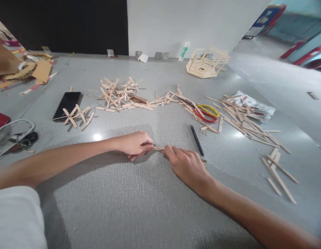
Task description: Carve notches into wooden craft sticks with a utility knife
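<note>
Both hands meet near the middle of the grey table, pinching a short stretch of wooden craft sticks (pixel 158 148) between them. My left hand (pixel 136 144) has its fingers closed on the left end, and my right hand (pixel 185 165) grips the right end with curled fingers. Most of the sticks is covered by the fingers, so their number cannot be made out. Just beyond my right hand lies a black pen (pixel 197 140). A small piece of wood (pixel 203 160) shows beside that hand's knuckles.
Loose sticks (pixel 116 95) are heaped ahead, with more sticks (pixel 240 117) by a plastic packet (pixel 259 105) at right. Scissors (pixel 205 112) lie among them. A phone (pixel 67 105) and crossed sticks (pixel 76 116) are left. A stick frame (pixel 205 64) and glue tube (pixel 184 51) stand behind.
</note>
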Demonstrator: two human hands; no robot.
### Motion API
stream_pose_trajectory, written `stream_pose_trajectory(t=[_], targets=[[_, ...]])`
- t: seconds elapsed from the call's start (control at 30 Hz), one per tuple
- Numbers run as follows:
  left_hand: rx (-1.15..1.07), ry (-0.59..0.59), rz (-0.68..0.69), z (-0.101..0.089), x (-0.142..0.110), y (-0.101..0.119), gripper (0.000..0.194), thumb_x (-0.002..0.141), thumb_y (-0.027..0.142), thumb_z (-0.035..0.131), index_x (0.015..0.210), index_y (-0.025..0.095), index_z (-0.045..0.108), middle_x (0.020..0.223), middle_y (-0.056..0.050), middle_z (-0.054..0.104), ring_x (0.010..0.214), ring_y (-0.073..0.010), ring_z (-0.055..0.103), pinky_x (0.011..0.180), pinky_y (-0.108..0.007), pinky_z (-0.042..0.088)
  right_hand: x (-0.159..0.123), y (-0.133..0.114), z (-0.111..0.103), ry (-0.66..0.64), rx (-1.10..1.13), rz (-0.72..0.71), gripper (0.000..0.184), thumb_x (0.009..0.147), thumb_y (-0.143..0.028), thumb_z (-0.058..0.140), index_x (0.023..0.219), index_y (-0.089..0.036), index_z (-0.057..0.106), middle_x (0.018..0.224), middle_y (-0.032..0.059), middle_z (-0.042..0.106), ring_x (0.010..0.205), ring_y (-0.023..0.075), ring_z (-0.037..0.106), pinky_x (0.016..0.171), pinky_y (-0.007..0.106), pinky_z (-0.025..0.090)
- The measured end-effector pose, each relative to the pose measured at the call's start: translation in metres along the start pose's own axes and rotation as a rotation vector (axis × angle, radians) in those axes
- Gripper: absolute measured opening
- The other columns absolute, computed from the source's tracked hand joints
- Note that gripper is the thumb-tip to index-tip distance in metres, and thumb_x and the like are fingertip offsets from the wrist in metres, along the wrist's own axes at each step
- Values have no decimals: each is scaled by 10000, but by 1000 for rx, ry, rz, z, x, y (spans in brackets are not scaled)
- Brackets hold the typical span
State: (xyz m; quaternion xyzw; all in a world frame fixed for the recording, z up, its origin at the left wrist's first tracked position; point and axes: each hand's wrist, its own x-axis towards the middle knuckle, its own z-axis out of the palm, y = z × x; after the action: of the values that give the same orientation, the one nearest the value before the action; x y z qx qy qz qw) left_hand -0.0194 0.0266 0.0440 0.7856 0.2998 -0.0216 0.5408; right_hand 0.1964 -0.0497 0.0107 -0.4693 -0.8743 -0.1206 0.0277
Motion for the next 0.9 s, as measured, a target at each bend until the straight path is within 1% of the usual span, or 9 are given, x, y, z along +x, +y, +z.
stream_pose_trajectory(t=[0.3, 0.47, 0.57, 0.7, 0.9], targets=[[-4, 3, -13, 0, 0, 0, 334, 964, 311, 414, 666, 167, 462, 419, 36, 491, 332, -93, 519, 395, -168, 379, 2, 0, 0, -58, 39, 17, 240, 1000, -165, 357, 888, -155, 569, 697, 25, 652, 564, 120, 594, 506, 288, 201], [-8, 10, -31, 0, 1, 1, 341, 962, 315, 418, 656, 169, 452, 424, 33, 493, 328, -98, 518, 381, -166, 375, 2, -1, -1, -73, 28, 26, 200, 994, -171, 394, 885, -166, 562, 694, 8, 648, 570, 127, 604, 499, 293, 183], [-16, 6, -17, 0, 1, -1, 343, 964, 328, 424, 664, 167, 467, 422, 28, 496, 335, -103, 525, 383, -167, 381, 2, -2, -2, -80, 20, 16, 177, 988, -162, 404, 891, -171, 553, 698, 3, 642, 569, 130, 606, 494, 294, 178], [-20, 14, 0, 1, 1, -2, 345, 960, 340, 435, 667, 164, 481, 416, 26, 497, 336, -104, 526, 390, -167, 386, 3, -6, -7, -85, -48, 13, 192, 985, -139, 387, 876, -175, 541, 678, 11, 626, 555, 133, 593, 488, 289, 187], [6, 20, 0, 1, 0, 0, 325, 964, 298, 407, 674, 169, 474, 408, 30, 495, 328, -104, 517, 371, -163, 373, 5, -12, -15, -126, -161, -1, 217, 946, -75, 392, 857, -177, 562, 660, 23, 608, 535, 150, 584, 476, 292, 200]])
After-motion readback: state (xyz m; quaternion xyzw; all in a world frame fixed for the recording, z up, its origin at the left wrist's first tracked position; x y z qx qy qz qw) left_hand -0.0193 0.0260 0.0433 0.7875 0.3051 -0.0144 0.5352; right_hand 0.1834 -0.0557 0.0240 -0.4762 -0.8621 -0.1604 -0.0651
